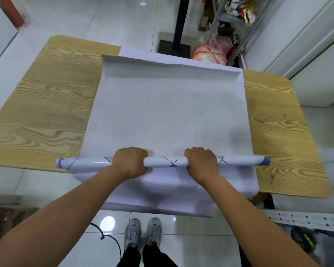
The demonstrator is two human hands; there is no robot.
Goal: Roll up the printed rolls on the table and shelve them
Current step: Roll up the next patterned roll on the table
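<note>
Your left hand [130,162] and right hand [201,162] both grip the roll [164,161], fingers curled over its top, one hand on each side of its middle. The roll lies crosswise near the front edge of the wood-grain bench [46,105]. Its unrolled printed sheet [168,112] runs flat toward the far edge, where the end curls upward. A second white sheet [162,191] lies beneath it and hangs over the front edge.

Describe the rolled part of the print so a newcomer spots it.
Start at the wood-grain table, crossed by a flat white printed sheet. At its near end lies a tight paper roll, gripped by the left hand and right hand. Only it is a tube, with crossing blue lines and blue-tinted ends.
</note>
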